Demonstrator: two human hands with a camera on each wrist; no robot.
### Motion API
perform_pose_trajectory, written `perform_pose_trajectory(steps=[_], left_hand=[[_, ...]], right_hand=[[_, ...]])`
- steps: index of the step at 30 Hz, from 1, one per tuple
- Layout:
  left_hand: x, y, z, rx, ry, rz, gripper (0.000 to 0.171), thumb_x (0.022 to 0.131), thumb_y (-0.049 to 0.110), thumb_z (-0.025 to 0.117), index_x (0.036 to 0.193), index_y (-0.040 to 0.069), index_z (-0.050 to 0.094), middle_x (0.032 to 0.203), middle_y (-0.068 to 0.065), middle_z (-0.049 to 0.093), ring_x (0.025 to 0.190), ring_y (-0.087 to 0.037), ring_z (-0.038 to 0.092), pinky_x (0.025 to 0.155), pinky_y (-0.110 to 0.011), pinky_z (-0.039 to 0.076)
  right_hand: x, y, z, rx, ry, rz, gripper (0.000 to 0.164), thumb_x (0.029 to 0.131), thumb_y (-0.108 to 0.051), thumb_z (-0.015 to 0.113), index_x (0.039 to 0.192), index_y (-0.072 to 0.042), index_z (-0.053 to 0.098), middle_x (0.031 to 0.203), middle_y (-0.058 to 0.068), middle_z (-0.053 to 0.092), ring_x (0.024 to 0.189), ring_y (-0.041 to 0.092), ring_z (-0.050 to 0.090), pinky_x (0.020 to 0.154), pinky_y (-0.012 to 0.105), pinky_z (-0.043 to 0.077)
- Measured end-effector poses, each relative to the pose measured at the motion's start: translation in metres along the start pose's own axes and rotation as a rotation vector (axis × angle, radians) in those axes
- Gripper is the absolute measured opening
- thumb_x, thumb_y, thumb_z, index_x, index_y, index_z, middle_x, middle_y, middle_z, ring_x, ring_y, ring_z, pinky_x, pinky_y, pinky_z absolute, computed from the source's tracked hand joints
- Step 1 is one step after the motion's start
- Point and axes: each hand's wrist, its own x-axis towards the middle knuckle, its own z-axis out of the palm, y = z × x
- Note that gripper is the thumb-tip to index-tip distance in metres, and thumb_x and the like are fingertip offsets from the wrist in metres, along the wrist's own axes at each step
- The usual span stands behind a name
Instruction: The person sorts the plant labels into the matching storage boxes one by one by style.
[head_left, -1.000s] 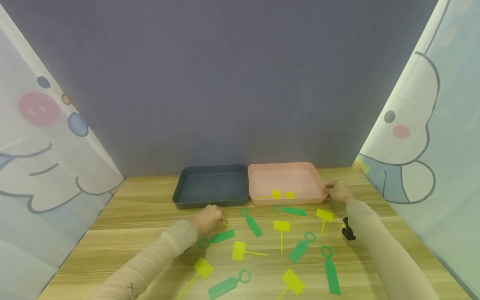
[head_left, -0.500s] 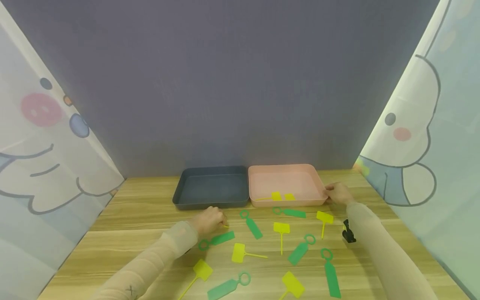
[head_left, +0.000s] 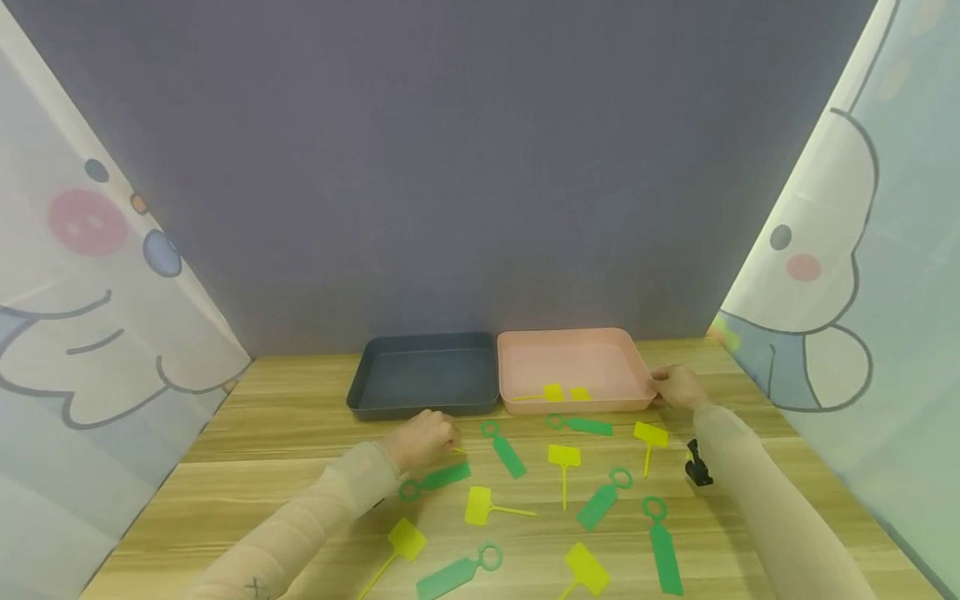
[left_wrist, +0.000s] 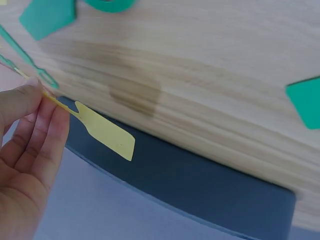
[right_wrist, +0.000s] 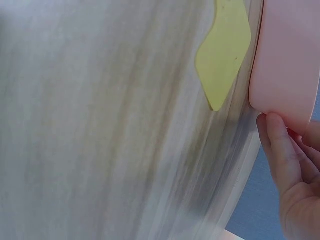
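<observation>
My left hand (head_left: 420,442) is in front of the dark blue tray (head_left: 423,379). In the left wrist view, its thumb and fingers pinch the thin stem of a yellow plant label (left_wrist: 107,134). From the head, most of that label is hidden by the hand. My right hand (head_left: 678,386) holds the pink tray (head_left: 566,358) by its right front corner. In the right wrist view, fingers (right_wrist: 282,145) lie against the tray's outer wall. Inside the pink tray, near its front wall, are yellow labels (head_left: 553,392).
Several yellow labels (head_left: 564,455) and green ring-ended tags (head_left: 508,454) lie scattered over the wooden table (head_left: 247,433). A small black object (head_left: 697,467) shows beside the right forearm. A grey panel (head_left: 480,167) stands behind the trays, with printed curtains (head_left: 810,333) at both sides.
The left hand has shifted very slightly, still with the yellow label. The right hand stays on the pink tray's corner. The head view has tilted a little.
</observation>
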Motion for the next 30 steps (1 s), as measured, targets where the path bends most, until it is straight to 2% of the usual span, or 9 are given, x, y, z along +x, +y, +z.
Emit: perform_pose_trajectory(steps=[6,10,13,14,16,18,23,27,30], left_hand=[[0.008,0.010,-0.005,0.048,0.003,0.029,0.039,0.077,-0.009,0.061,0.054,0.013,0.038,0.059,0.010,0.028,0.053,0.001,0.022,0.045,-0.006,0.020],[0.013,0.019,-0.010,0.085,0.029,0.082,0.030,0.078,0.000,0.067,0.057,0.011,0.050,0.058,0.009,0.037,0.052,0.002,0.026,0.045,-0.004,0.025],[0.018,0.025,-0.012,0.117,0.043,0.116,0.020,0.079,0.005,0.069,0.062,0.010,0.059,0.060,0.007,0.050,0.052,0.002,0.036,0.047,-0.004,0.032],[0.019,0.026,-0.012,0.137,0.050,0.129,0.015,0.078,0.005,0.069,0.065,0.010,0.063,0.065,0.005,0.057,0.054,0.002,0.043,0.049,-0.004,0.037],[0.023,0.030,-0.014,0.169,0.056,0.150,0.009,0.078,0.008,0.070,0.070,0.011,0.067,0.071,0.003,0.063,0.058,-0.001,0.054,0.053,-0.006,0.043],[0.027,0.033,-0.016,0.220,0.058,0.174,0.008,0.078,0.008,0.070,0.071,0.012,0.068,0.073,0.003,0.063,0.062,-0.004,0.059,0.055,-0.008,0.046],[0.041,0.041,-0.023,0.331,0.066,0.220,0.009,0.077,0.004,0.070,0.080,0.013,0.070,0.078,0.004,0.063,0.070,-0.006,0.061,0.062,-0.008,0.048],[0.060,0.043,-0.031,0.368,0.067,0.233,0.012,0.078,0.007,0.070,0.089,0.011,0.071,0.087,0.001,0.066,0.079,-0.008,0.066,0.067,-0.009,0.051],[0.077,0.042,-0.034,0.365,0.056,0.244,0.015,0.079,0.013,0.070,0.093,0.012,0.071,0.086,0.002,0.065,0.079,-0.008,0.065,0.068,-0.009,0.051]], right_hand=[[-0.001,-0.001,-0.001,0.006,0.006,-0.009,0.036,0.093,-0.007,0.045,0.117,0.021,0.047,0.108,0.035,0.058,0.080,0.026,0.067,0.070,0.032,0.056],[-0.001,-0.001,-0.001,0.008,0.006,-0.013,0.037,0.093,-0.006,0.045,0.117,0.022,0.046,0.111,0.036,0.056,0.081,0.027,0.067,0.070,0.031,0.056],[-0.001,0.000,0.000,0.009,0.007,-0.015,0.037,0.093,-0.005,0.045,0.118,0.022,0.045,0.113,0.038,0.053,0.082,0.028,0.067,0.070,0.031,0.056],[-0.001,-0.001,0.000,0.013,0.008,-0.012,0.037,0.093,-0.005,0.045,0.118,0.022,0.046,0.113,0.038,0.053,0.082,0.028,0.067,0.071,0.031,0.056],[-0.001,0.000,0.000,0.018,0.010,-0.014,0.036,0.093,-0.005,0.045,0.117,0.022,0.046,0.112,0.037,0.054,0.081,0.027,0.068,0.070,0.031,0.056],[0.000,0.000,0.001,0.027,0.011,-0.013,0.036,0.093,-0.005,0.046,0.117,0.022,0.047,0.111,0.037,0.055,0.080,0.026,0.067,0.070,0.031,0.057],[0.000,0.001,0.002,0.028,0.016,-0.018,0.036,0.092,-0.004,0.046,0.116,0.023,0.047,0.110,0.037,0.055,0.078,0.022,0.067,0.068,0.029,0.057],[0.000,0.000,0.002,0.015,0.028,-0.025,0.037,0.092,-0.005,0.047,0.116,0.022,0.047,0.111,0.037,0.054,0.078,0.024,0.068,0.069,0.030,0.056],[-0.001,0.000,0.002,0.015,0.030,-0.030,0.037,0.092,-0.005,0.047,0.116,0.022,0.047,0.112,0.037,0.054,0.080,0.026,0.068,0.071,0.032,0.056]])
